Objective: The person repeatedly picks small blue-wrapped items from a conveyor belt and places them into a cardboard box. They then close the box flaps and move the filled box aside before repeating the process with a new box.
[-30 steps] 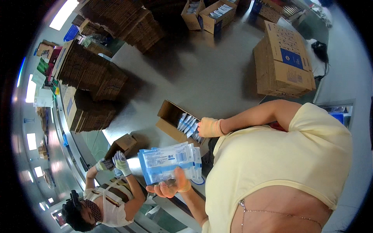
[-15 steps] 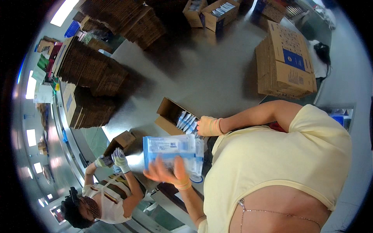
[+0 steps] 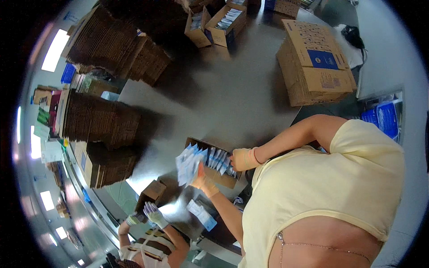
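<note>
A bundle of several white-and-blue flat packets [image 3: 189, 163] is gripped in my left hand [image 3: 204, 181], which wears a pale orange-cuffed glove. It is held at the left end of an open cardboard box [image 3: 222, 178]. A row of similar packets [image 3: 219, 160] stands on edge inside that box. At the box's right end, my gloved right hand [image 3: 244, 159] is closed on its rim; the fingertips are partly hidden. Another white-and-blue packet [image 3: 202, 214] lies on the table left of my left forearm.
Flattened cartons [image 3: 315, 67] are stacked at the right, with more tall stacks [image 3: 100, 118] along the left. Filled open boxes [image 3: 228, 24] stand at the far side. At the lower left, a co-worker's gloved hands [image 3: 155, 215] are at a small box [image 3: 153, 191]. A blue basket [image 3: 385, 119] sits far right.
My left hand has brought its packets from in front of the box to the box's left end, tilting them upright. My right hand stays at the box. The view has shifted.
</note>
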